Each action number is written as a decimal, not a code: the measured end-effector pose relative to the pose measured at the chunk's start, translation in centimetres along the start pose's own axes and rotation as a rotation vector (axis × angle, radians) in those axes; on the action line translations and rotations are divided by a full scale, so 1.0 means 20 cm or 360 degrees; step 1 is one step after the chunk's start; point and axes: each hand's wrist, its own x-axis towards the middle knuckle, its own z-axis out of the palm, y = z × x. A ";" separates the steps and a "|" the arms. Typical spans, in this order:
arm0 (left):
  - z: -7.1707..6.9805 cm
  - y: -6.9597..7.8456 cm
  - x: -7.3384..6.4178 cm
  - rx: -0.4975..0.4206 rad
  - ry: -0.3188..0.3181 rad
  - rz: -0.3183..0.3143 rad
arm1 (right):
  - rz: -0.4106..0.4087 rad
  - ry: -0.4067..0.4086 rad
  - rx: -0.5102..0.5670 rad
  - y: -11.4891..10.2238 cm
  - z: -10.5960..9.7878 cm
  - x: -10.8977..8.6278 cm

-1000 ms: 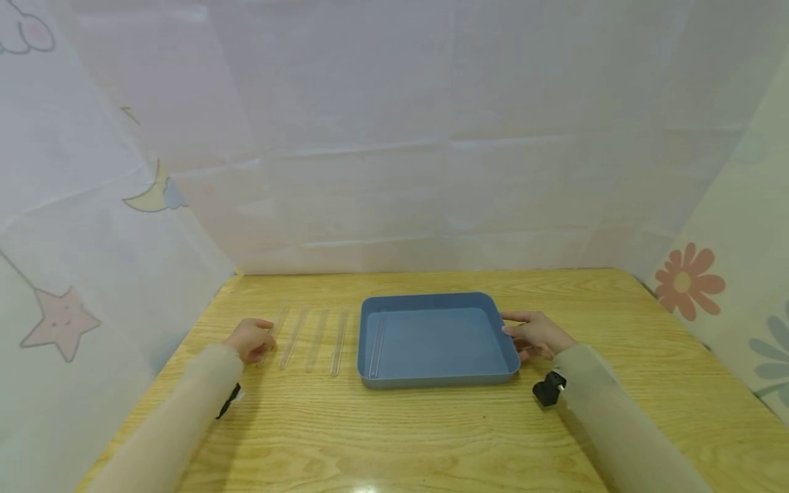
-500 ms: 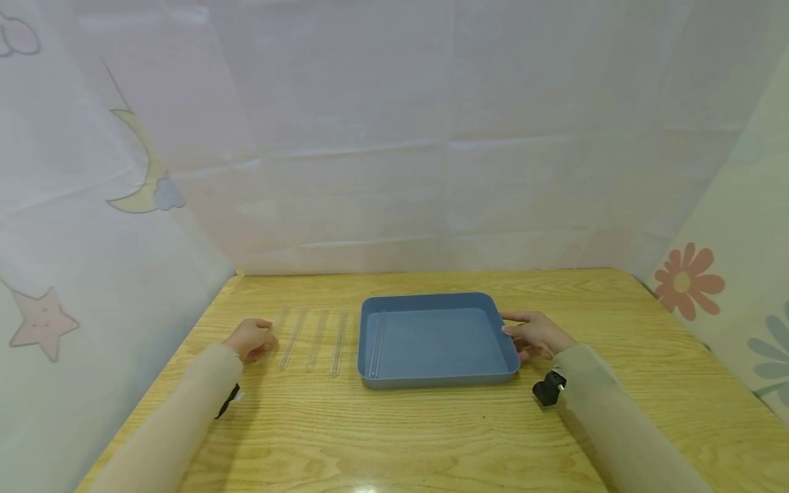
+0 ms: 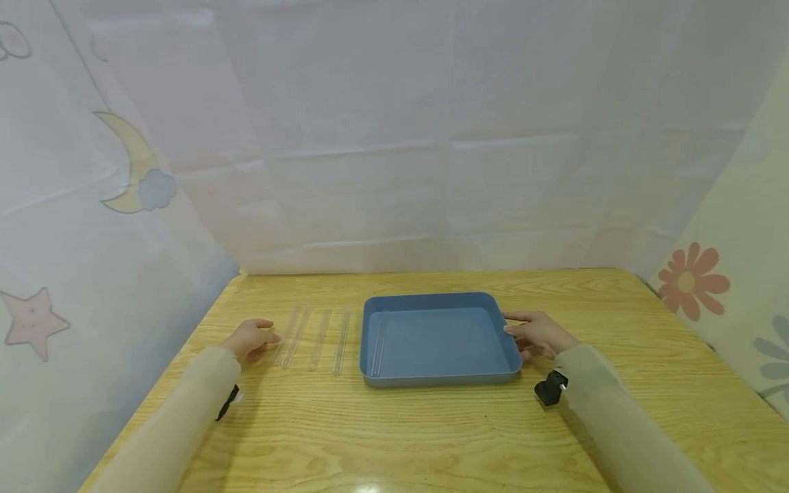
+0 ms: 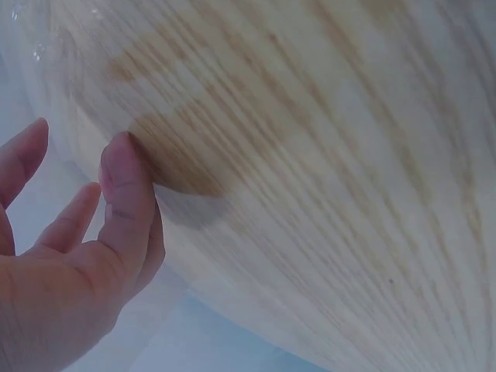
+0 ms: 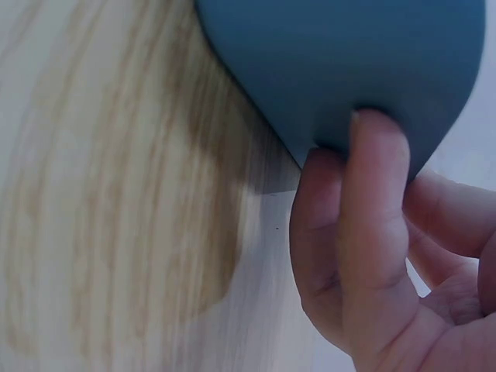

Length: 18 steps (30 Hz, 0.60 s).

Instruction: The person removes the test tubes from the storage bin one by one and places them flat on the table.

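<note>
My left hand (image 3: 249, 337) hovers low over the table at the left. Its fingertips are right beside the leftmost of several slim, clear tubes, which look like test tubes. That leftmost tube (image 3: 283, 339) lies close along another clear tube (image 3: 298, 337). In the left wrist view the fingers (image 4: 128, 186) bend loosely, with nothing seen between them. At the right, my right hand (image 3: 539, 334) grips the end wall of a shallow blue tray (image 3: 440, 380). Two fingers (image 5: 376, 178) press its outside in the right wrist view. One clear tube (image 3: 379, 346) lies inside the tray, along its left wall.
Two more clear tubes, a faint one (image 3: 319, 340) and a brighter one (image 3: 341, 342), lie between the left pair and the tray. All rest on a wood-grain table (image 3: 401, 438). A pale patterned sheet (image 3: 394, 171) rises behind the table and along both sides.
The leftmost tube has shifted right, up against its neighbour, and left my left hand's fingers. My right hand keeps its place at the tray.
</note>
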 end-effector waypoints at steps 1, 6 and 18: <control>0.00 0.00 0.00 -0.0004 -0.0002 0.0000 | -0.0001 -0.0003 0.0004 0.00 0.00 0.00; 0.00 0.02 -0.03 -0.0004 -0.0029 0.0025 | -0.0002 -0.0014 0.0024 0.00 0.00 0.00; -0.01 0.03 -0.08 -0.0003 -0.0018 0.0057 | 0.0022 -0.0014 0.0015 -0.01 0.00 0.00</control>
